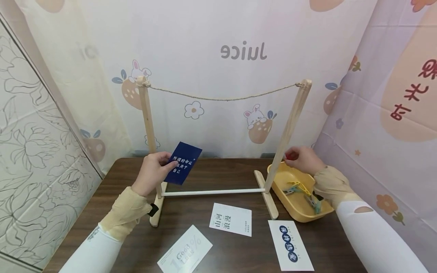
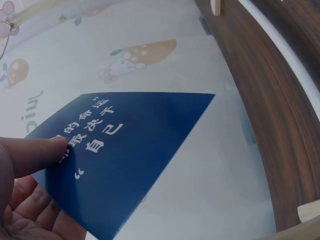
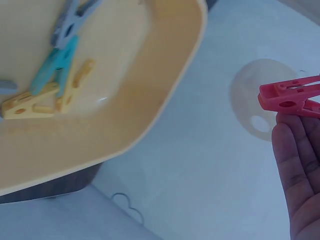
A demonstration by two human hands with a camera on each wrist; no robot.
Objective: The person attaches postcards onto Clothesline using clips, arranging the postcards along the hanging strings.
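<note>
My left hand (image 1: 152,173) pinches a dark blue card (image 1: 184,161) with white Chinese characters, thumb on its front and fingers behind it. The card is raised in front of the left post of a wooden stand (image 1: 147,113). In the left wrist view the thumb covers part of the card's (image 2: 145,145) lettering. Above the far end of a yellow basket (image 1: 290,204), my right hand (image 1: 305,159) holds a red clothespin (image 3: 287,95) at its fingertips. Inside the basket lie several clothespins, among them a yellow one (image 1: 300,186) and a teal one (image 3: 55,70).
A twine rope (image 1: 227,99) sags between the stand's post tops, and a white rod (image 1: 213,192) joins its feet. On the brown table (image 1: 133,250) lie a "Good Luck" card (image 1: 186,250), a white card with black characters (image 1: 230,219) and one with blue circles (image 1: 290,245).
</note>
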